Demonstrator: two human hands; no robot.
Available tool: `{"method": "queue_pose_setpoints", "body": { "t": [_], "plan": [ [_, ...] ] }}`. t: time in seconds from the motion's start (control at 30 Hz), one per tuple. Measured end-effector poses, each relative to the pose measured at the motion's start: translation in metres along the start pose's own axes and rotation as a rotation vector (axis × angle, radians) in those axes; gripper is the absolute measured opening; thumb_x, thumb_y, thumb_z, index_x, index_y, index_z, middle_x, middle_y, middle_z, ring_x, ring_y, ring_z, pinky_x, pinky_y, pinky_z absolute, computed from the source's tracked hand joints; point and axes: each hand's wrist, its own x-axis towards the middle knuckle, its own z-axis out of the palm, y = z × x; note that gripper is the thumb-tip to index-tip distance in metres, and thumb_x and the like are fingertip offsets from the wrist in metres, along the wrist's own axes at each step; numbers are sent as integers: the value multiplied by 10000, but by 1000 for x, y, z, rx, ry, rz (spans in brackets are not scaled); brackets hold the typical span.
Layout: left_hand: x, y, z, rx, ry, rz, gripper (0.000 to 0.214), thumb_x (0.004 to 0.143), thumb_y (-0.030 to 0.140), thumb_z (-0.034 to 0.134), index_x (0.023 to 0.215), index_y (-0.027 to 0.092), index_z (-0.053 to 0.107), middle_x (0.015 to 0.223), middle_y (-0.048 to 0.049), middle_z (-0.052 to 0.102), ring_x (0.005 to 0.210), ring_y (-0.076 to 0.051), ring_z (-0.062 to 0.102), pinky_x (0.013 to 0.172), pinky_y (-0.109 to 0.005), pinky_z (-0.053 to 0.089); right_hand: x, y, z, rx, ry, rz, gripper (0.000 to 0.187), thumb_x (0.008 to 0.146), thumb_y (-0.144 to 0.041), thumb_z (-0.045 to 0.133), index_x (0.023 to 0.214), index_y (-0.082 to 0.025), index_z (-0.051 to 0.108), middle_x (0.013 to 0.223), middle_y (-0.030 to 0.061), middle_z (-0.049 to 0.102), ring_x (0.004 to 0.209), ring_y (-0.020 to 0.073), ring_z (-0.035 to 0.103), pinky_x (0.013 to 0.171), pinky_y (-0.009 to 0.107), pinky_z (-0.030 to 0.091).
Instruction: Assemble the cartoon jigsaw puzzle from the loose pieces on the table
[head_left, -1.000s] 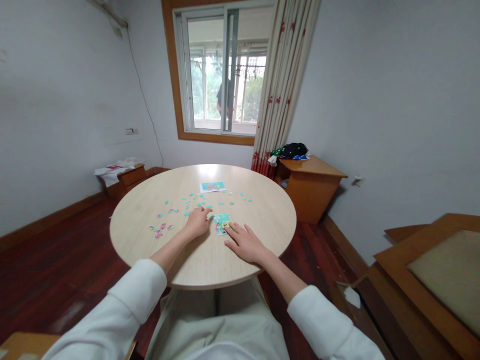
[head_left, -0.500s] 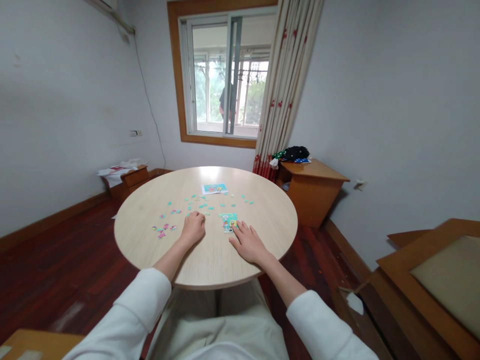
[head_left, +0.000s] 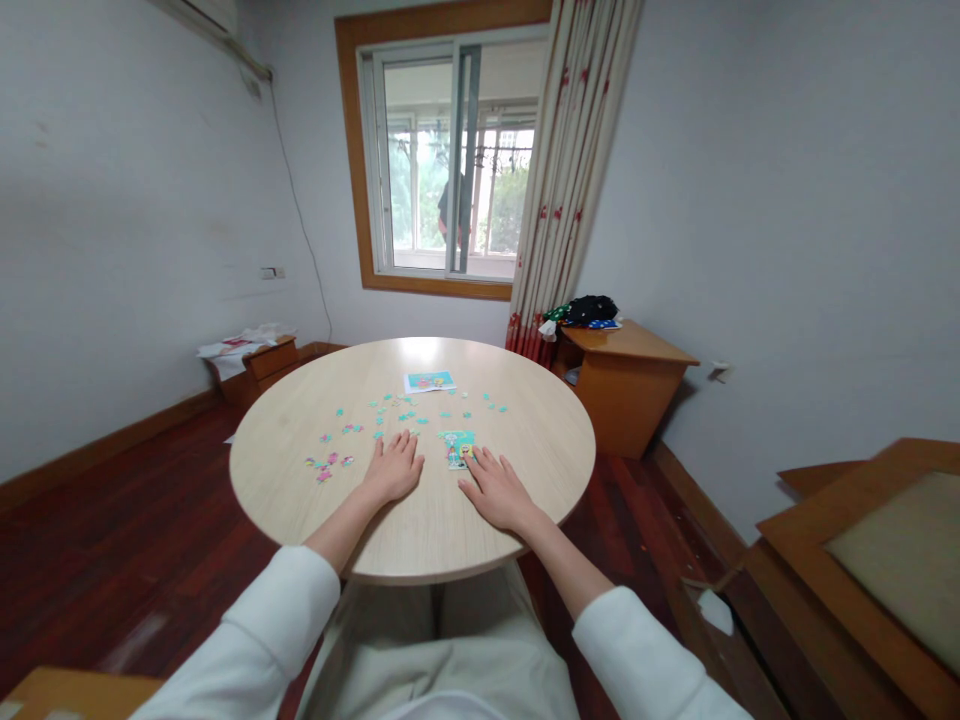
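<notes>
A partly joined jigsaw puzzle (head_left: 453, 452) with a cartoon picture lies on the round table (head_left: 450, 535). The fingertips of my right hand (head_left: 495, 488) rest on its right edge, with the fingers spread and the palm down. My left hand (head_left: 393, 468) lies flat on the tabletop left of the puzzle, fingers stretched out and holding nothing. Loose teal puzzle pieces (head_left: 407, 416) are scattered beyond both hands. Several pink and multicoloured pieces (head_left: 325, 466) lie to the left of my left hand. Behind them all is a picture sheet (head_left: 430, 382) with a teal cartoon scene.
A wooden cabinet (head_left: 630, 385) with a heap of dark cloth (head_left: 592, 309) stands behind the table on the right. Papers (head_left: 240, 342) cover a low cabinet at the left wall. A wooden chair (head_left: 862, 530) is at the right. Beyond the window (head_left: 420, 160) a person is partly visible.
My left hand has gone from curled fingers to lying flat with fingers stretched out, shifting slightly right. My right hand stays on the puzzle's edge.
</notes>
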Motion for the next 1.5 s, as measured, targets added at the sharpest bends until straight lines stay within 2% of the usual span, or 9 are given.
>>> {"method": "queue_pose_setpoints", "body": {
  "t": [0.13,0.3,1.0,1.13,1.33,1.5],
  "plan": [
    [-6,4,-2,41,-37,-20,642,948,446,177,1481,100,265,1562,-132,196,1440,-267,184,1152,-532,89,-1,-1,-1,5,-8,5,613,967,-466,253,1479,-131,286,1560,115,199,1452,244,135,1168,448,91],
    [-18,8,-2,50,-54,-8,664,944,478,168,1488,107,252,1563,-126,192,1444,-260,173,1156,-520,91,0,-1,-1,6,-6,2,609,964,-456,265,1481,-133,282,1558,113,206,1450,244,147,1167,452,99],
    [-60,13,-7,27,-54,46,639,960,451,203,1472,79,289,1550,-150,226,1440,-256,189,1159,-492,120,3,-1,2,2,-2,0,613,962,-458,262,1481,-131,282,1556,106,214,1448,238,159,1169,452,97],
    [-65,11,-4,13,-1,38,616,962,450,231,1464,104,315,1534,-169,279,1427,-276,228,1144,-492,162,3,-1,3,4,-7,3,619,961,-463,256,1482,-129,277,1557,103,212,1448,239,157,1170,453,94],
    [-73,8,-1,2,174,79,512,954,387,318,1397,158,428,1367,-165,497,1263,-276,446,1058,-416,309,3,0,3,8,-9,2,618,962,-466,249,1483,-135,275,1558,100,213,1448,234,157,1170,451,94],
    [-70,10,-8,34,186,84,490,934,366,351,1378,187,452,1211,-143,554,1119,-282,500,964,-417,367,2,-1,2,3,-8,7,614,962,-459,251,1484,-136,271,1555,102,221,1446,230,170,1170,448,93]
  ]
}}
